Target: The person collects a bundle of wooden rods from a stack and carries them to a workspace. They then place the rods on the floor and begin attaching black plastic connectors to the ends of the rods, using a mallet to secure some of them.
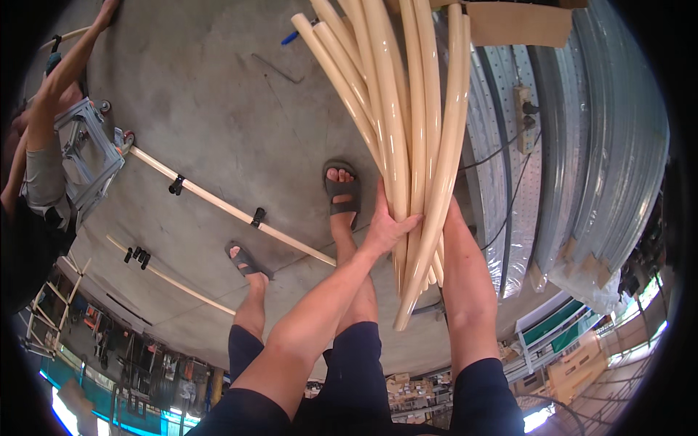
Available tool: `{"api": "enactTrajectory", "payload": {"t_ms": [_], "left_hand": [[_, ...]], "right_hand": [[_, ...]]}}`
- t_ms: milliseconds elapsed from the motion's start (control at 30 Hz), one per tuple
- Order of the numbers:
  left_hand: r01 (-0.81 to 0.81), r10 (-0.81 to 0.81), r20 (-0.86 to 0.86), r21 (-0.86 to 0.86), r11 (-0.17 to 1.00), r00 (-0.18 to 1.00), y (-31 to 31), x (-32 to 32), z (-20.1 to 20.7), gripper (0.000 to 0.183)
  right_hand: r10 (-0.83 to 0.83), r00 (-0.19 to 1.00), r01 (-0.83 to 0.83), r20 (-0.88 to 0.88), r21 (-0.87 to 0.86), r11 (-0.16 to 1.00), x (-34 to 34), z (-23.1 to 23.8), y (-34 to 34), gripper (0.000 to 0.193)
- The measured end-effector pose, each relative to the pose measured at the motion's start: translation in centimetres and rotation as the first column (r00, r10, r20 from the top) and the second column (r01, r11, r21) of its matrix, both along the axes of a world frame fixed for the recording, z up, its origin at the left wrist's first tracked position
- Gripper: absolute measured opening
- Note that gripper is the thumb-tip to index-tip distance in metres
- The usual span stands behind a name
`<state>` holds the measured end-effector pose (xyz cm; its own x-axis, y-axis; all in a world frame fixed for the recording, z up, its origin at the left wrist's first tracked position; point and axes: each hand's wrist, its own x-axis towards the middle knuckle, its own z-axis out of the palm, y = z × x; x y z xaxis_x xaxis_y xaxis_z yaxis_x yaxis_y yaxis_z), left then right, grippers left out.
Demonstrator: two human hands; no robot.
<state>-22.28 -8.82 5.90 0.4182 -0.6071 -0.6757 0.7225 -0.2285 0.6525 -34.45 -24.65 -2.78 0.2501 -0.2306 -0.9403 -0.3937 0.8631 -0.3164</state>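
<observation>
A bundle of several long, glossy cream pipes (392,131) fans out in front of me, its far ends reaching the top of the picture. My left hand (391,227) is closed round the bundle near its lower end, with the thumb across the front. On the right side, my right hand (454,209) reaches in behind the same pipes; its fingers are hidden by them. One pipe (407,309) at the front sticks out lower than the others.
Metal profiles (596,160), some in clear wrap, lie along the right, beside a power strip (523,120) with cables. A pipe with black clamps (218,202) crosses the floor at left, running to a wheeled metal frame (91,149). Another person (47,160) is at far left.
</observation>
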Motion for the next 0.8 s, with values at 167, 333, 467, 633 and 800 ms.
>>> {"api": "enactTrajectory", "payload": {"t_ms": [167, 333, 467, 633, 800], "left_hand": [[0.122, -0.124, 0.063, 0.036, 0.992, 0.990, -0.3, -0.3, -4.3, 0.119], [0.205, -0.200, -0.044, 0.160, 0.966, 0.979, -0.2, 0.2, -8.1, 0.116], [0.287, -0.259, -0.138, 0.255, 0.923, 0.956, -1.2, 1.2, -8.0, 0.112], [0.319, -0.294, -0.126, 0.299, 0.899, 0.947, -1.9, 0.5, -8.6, 0.117], [0.491, -0.512, -0.057, 0.394, 0.777, 0.857, -0.9, 1.4, -9.5, 0.120]], "right_hand": [[0.053, 0.998, -0.054, -0.013, -0.029, 0.998, -1.0, -4.4, -0.9, 0.052], [0.182, 0.982, -0.186, -0.047, -0.100, 0.977, 0.3, -8.1, -1.6, 0.052], [0.312, 0.924, -0.344, -0.219, -0.127, 0.930, 1.5, -7.0, -3.1, 0.053], [0.114, 0.992, -0.126, -0.054, -0.465, 0.876, 7.1, -1.2, -3.8, 0.073], [0.396, 0.632, -0.769, -0.666, -0.600, 0.220, 14.3, -0.5, 0.9, 0.081]]}}
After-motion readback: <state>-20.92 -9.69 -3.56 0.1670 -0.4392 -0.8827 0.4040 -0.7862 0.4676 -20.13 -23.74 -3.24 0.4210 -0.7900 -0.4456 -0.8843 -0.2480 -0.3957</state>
